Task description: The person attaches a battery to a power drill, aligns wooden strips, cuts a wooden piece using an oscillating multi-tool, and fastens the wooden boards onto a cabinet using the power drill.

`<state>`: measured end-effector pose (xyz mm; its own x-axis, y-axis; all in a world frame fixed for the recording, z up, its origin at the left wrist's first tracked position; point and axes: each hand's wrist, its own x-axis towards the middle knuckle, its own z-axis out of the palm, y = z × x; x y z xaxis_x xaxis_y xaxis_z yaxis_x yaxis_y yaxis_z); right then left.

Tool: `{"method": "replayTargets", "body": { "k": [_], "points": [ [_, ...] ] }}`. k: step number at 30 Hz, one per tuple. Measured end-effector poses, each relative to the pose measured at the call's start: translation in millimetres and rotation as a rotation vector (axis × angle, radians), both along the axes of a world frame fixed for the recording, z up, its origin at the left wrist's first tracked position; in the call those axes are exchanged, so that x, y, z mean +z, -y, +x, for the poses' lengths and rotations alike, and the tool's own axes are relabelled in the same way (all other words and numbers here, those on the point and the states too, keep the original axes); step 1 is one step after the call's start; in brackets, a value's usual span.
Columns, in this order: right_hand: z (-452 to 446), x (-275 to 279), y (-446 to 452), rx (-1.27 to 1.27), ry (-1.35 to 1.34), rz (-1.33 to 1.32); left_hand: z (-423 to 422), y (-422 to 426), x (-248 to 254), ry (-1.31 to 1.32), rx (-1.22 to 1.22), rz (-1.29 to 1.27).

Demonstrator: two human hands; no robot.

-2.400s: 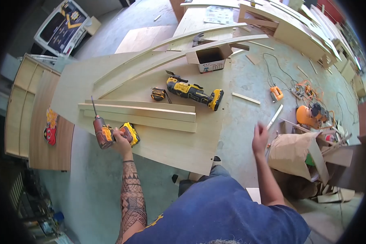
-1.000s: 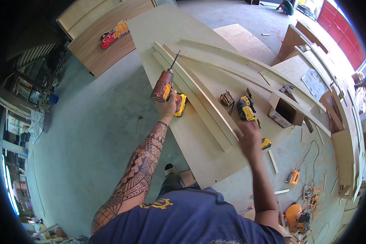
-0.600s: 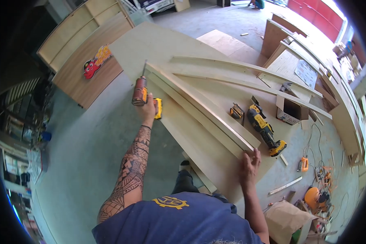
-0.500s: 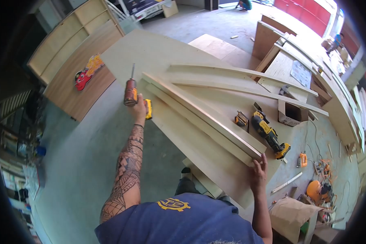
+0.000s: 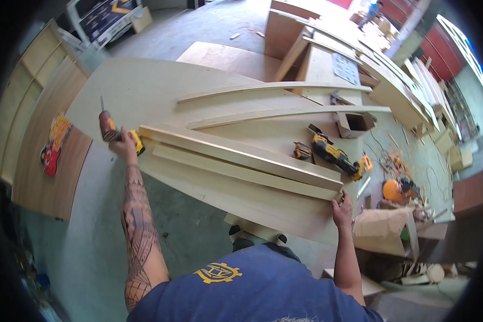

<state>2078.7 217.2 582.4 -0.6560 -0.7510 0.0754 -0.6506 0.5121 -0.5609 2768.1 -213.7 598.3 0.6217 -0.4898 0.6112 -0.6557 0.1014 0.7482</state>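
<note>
My left hand (image 5: 126, 148) is wrapped around the grip of a cordless drill (image 5: 107, 126) with a yellow battery and a long thin bit. The drill is at the left end of a joined pair of long wooden strips (image 5: 241, 160), its bit pointing away from me. At the near right end of these strips is my right hand (image 5: 343, 209), its thumb and fingers closed at the corner of the lower strip. The strips lie on a large pale plywood panel (image 5: 129, 80). Two more loose strips (image 5: 284, 114) lie beyond them.
To the right on the panel are a yellow-black cordless power tool (image 5: 330, 151), a battery (image 5: 302, 151), an open box (image 5: 354, 124) and a hammer (image 5: 338, 98). A wood-grain panel (image 5: 53, 145) stands at left. Cords and an orange round object (image 5: 393, 189) lie on the floor at right.
The view has turned to the right, so the panel and strips lie more level across it. My left hand still holds the drill; my right hand stays at the strips' near end, fingers more curled.
</note>
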Motion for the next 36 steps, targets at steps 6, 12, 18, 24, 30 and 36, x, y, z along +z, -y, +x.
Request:
{"method": "replayTargets", "body": {
  "k": [6,12,18,24,30,36],
  "points": [
    [5,-5,-3,-0.084,0.039,-0.114,-99,-81,-83,0.311,0.033,0.372],
    [-3,-14,-46,-0.37,0.307,-0.171,-139,-123,-10,0.322,-0.187,0.864],
    [23,-18,-78,-0.268,-0.09,-0.185,-234,-24,18,0.586,-0.842,0.322],
    [58,-1,-45,0.003,-0.117,0.06,-290,36,-5,1.013,-1.074,0.767],
    [34,-11,-115,0.075,-0.04,-0.044,-294,47,69,0.964,-1.12,0.677],
    [5,1,-163,0.031,0.064,0.007,-259,-9,117,0.919,-1.151,0.486]
  ]
}}
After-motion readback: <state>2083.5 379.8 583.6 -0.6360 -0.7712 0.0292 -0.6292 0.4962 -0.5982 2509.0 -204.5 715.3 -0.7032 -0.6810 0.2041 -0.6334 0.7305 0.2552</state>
